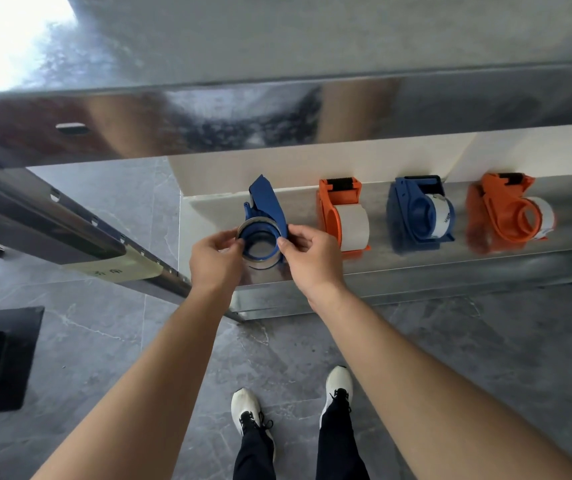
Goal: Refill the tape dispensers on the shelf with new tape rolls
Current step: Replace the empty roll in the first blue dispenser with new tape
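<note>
- Blue dispenser [265, 202] lies at the left end of the metal shelf [416, 268], near its front edge, with its cutter end pointing towards the wall.
- A thin tape ring [256, 220] sits round its hub. I cannot tell whether this is a spent core or a slim clear roll.
- The left hand [213, 259] pinches the ring's left edge between thumb and fingertips. The right hand [312, 259] pinches the right edge, where the ring meets the dispenser's side arm.
- Nothing pins the dispenser body down, so it could skid or tip on the slick metal if the ring sticks on the hub. It lies close enough to the front lip to fall to the floor.
- A one-sided pull could cock the ring and jam it.
- To the right stand an orange dispenser [341, 216], a second blue dispenser [419, 216] and a far orange dispenser [509, 213], each loaded with white tape. A sideways jerk could knock the nearest one.
</note>
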`<state>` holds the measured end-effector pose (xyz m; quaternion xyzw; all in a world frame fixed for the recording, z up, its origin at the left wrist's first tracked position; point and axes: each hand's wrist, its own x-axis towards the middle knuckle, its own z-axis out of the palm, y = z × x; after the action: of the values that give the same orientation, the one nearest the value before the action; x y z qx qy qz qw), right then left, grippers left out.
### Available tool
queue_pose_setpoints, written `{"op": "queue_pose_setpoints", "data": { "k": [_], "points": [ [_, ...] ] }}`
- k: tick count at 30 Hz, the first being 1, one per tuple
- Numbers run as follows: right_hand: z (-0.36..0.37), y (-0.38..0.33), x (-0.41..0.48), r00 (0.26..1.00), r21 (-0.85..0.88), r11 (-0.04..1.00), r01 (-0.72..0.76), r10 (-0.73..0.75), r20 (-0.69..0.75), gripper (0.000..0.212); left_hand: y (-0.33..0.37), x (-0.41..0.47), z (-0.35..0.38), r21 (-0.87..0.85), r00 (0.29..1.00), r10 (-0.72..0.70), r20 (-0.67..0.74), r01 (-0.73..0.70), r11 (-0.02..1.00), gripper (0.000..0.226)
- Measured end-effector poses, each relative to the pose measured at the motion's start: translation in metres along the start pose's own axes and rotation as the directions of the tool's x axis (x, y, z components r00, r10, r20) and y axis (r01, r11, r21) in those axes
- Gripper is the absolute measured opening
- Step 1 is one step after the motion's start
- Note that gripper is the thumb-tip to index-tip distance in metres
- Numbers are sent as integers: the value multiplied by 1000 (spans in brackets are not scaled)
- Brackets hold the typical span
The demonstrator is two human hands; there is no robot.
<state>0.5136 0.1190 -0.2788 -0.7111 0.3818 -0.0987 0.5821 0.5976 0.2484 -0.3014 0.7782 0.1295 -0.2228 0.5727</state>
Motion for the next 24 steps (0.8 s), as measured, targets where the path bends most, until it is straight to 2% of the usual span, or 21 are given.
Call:
{"op": "queue_pose_setpoints", "data": {
  "k": [6,8,21,24],
  "points": [
    [-9,-7,2,999,-110,993,40,-40,2,23,-8,2,-2,-24,1000,0,-11,-1,1000,18],
    [-14,-8,6,999,-141,989,35,-37,-15,27,-8,3,-3,-41,1000,-6,-6,6,999,17],
    [-23,-19,10,999,-157,987,41,-43,-3,27,-1,-1,-2,-65,999,-37,-1,37,997,15],
    [-26,-31,3,990,-196,972,133,-140,-19,32,5,-6,-3,-58,999,-43,3,43,997,13]
  ]
}}
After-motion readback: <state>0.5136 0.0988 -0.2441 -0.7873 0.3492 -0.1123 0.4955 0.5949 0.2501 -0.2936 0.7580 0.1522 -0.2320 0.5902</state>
